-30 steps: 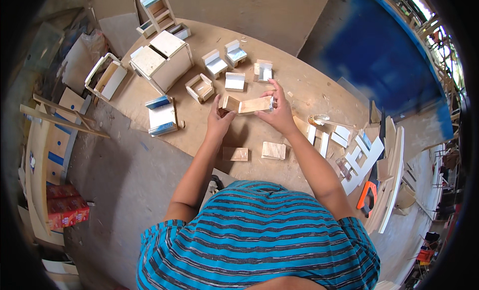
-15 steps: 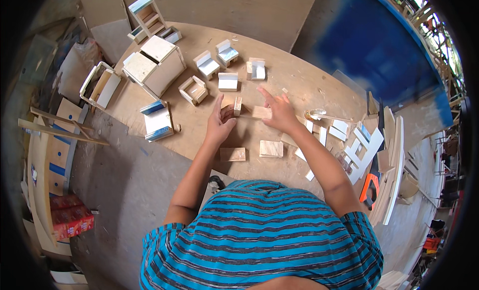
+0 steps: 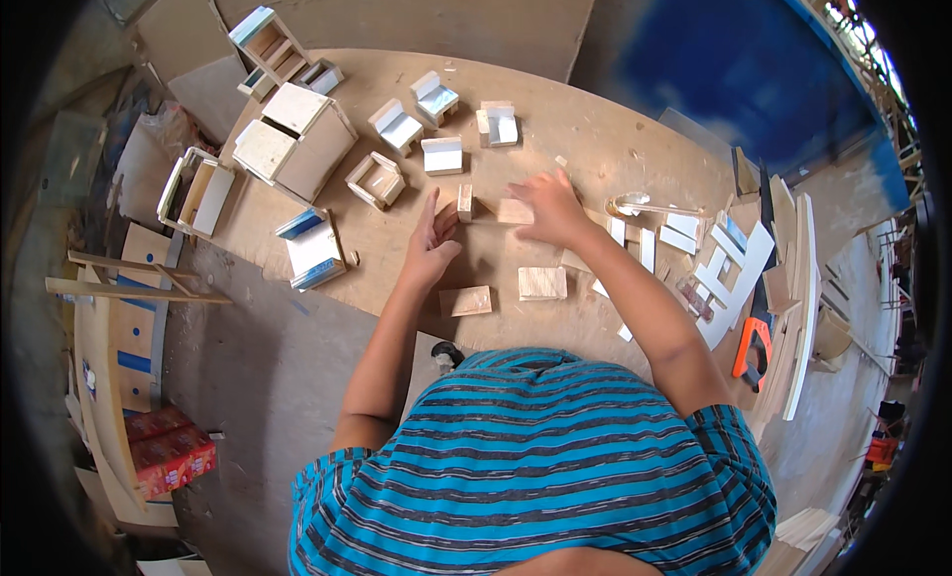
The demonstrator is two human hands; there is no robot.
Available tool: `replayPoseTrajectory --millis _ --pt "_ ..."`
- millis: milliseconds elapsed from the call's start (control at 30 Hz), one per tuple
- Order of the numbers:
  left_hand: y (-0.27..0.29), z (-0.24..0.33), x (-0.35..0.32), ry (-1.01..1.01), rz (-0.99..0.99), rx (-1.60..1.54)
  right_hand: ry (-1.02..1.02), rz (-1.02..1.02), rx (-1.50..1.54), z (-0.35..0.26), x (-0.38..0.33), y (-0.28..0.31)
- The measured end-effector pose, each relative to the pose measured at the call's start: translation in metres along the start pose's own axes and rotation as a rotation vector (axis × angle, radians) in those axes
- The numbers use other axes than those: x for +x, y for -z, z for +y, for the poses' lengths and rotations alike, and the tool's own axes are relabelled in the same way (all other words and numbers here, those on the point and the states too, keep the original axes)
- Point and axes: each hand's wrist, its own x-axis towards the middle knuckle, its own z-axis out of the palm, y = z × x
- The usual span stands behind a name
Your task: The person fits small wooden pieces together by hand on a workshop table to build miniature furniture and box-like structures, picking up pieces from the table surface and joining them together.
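My left hand [image 3: 433, 241] is beside a small upright wooden block [image 3: 465, 203], its index finger stretched out and thumb apart. Its other fingers are partly hidden at the block's left side. My right hand [image 3: 553, 209] reaches over the right end of a flat wooden piece [image 3: 513, 212], fingers spread and bent, thumb on the near side. A thin strip seems to join the upright block and the flat piece. Nearer to me lie two more wood blocks, a plain one [image 3: 466, 301] and a grained one [image 3: 542, 284].
Several miniature chairs, among them a white one [image 3: 442, 156], stand beyond my hands. A small cabinet [image 3: 307, 145] and a blue-white seat [image 3: 314, 251] are at the left. On the right are a clear cup [image 3: 631, 203], white slats [image 3: 729, 284] and an orange-handled saw [image 3: 753, 353].
My right hand has turned, its once-straight index finger now bent and the fingers spread lower around the flat piece. My left hand stays almost the same by the upright block. The view has shifted slightly.
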Motion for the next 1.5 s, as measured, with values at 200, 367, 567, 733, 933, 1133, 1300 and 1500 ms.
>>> replayPoseTrajectory --millis 200,367,567,733,933,1133,1300,1500 --pt "0.016 0.003 -0.012 -0.020 0.112 0.042 0.104 -0.285 0.156 -0.087 -0.032 0.016" --pt "0.022 0.002 -0.013 -0.030 0.115 0.071 0.242 -0.258 0.062 -0.118 -0.039 -0.013" --pt "0.024 -0.002 -0.022 -0.066 0.107 0.179 -0.146 0.103 0.431 -0.058 -0.043 0.015" --pt "0.014 0.001 -0.020 -0.079 0.108 0.280 -0.648 0.149 0.906 0.015 -0.044 0.034" --pt "0.005 0.003 -0.014 -0.152 0.163 0.470 -0.715 0.222 0.674 0.017 -0.047 0.043" --pt "0.004 -0.006 -0.006 -0.165 0.183 0.472 -0.508 0.367 0.304 0.014 -0.051 0.033" --pt "0.001 -0.011 -0.002 -0.164 0.182 0.421 -0.583 0.302 0.266 0.013 -0.044 0.024" --pt "-0.002 -0.015 0.000 -0.156 0.167 0.373 -0.573 0.229 0.227 0.000 -0.041 0.025"
